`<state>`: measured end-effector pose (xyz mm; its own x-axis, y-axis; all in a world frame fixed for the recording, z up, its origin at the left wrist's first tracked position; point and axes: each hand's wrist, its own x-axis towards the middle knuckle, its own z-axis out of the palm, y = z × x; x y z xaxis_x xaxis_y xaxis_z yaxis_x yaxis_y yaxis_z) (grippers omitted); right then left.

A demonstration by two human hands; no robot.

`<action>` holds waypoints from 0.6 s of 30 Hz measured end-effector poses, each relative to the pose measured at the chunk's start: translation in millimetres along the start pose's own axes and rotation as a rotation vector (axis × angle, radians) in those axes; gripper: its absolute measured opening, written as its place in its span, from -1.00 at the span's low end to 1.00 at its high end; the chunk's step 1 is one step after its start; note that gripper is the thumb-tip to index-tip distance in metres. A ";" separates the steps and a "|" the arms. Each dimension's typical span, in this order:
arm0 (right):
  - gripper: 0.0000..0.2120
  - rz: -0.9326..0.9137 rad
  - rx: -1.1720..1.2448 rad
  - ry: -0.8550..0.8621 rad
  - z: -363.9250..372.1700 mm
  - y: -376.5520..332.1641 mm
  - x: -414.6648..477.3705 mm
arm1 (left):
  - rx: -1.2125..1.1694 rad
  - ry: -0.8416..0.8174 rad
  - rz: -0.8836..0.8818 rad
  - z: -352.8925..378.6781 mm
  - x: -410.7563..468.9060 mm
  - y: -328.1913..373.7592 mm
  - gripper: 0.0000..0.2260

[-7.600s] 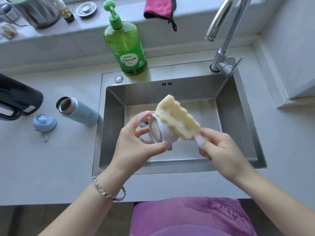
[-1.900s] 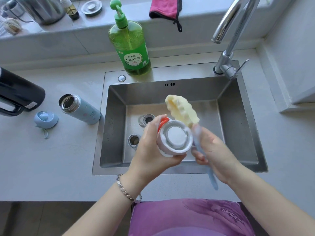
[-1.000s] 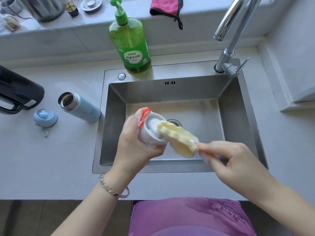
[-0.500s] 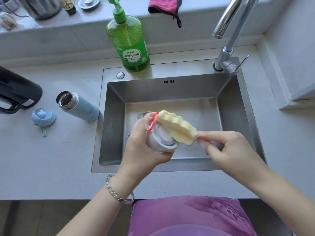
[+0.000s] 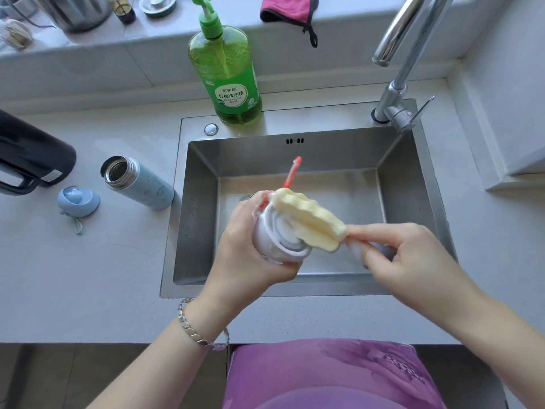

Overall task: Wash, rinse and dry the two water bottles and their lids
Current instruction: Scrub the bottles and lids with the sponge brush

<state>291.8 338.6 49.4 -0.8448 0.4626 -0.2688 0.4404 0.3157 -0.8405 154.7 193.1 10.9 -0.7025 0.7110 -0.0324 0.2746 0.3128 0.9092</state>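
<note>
Head view: left hand (image 5: 247, 252) grips the white lid (image 5: 275, 245) over the sink (image 5: 200, 208), right hand (image 5: 413, 261) pinches the sponge brush (image 5: 306, 221), now swept across its inner face, red strap (image 5: 290, 172) flipped up, so this is mid-scrub; blue bottle (image 5: 138, 184) and blue lid (image 5: 78, 200) wait on the counter (image 5: 88, 276).

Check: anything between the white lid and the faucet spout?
Nothing visible. The left hand holds the white lid over the sink, with open space up to the faucet spout. Only the sponge brush in the right hand touches the lid.
</note>
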 end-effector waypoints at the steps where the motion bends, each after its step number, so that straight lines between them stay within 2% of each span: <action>1: -0.63 0.005 -0.015 0.004 -2.9 2.9 0.3 | 0.022 -0.010 0.010 -2.3 0.1 0.3 -0.36; 6: -0.65 -0.007 -0.006 -0.002 -4.7 0.0 2.4 | 0.097 -0.053 0.026 -5.1 1.1 1.0 -0.31; 11: -0.69 -0.052 -0.014 -0.046 -6.5 -5.6 3.5 | 0.053 -0.078 -0.028 -7.8 4.8 3.7 -0.32; 14: -0.81 -0.110 -0.124 -0.040 -9.1 -5.4 5.0 | -0.066 -0.182 -0.091 -7.5 4.6 8.6 -0.35; 18: -0.71 -0.189 -0.302 -0.015 -23.1 5.1 12.2 | -0.146 -0.288 -0.134 -17.2 5.5 11.3 -0.33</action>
<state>290.8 365.0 52.6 -0.9234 0.3609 -0.1305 0.3437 0.6267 -0.6993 142.7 189.7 28.1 -0.5064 0.8246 -0.2523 0.0812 0.3369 0.9380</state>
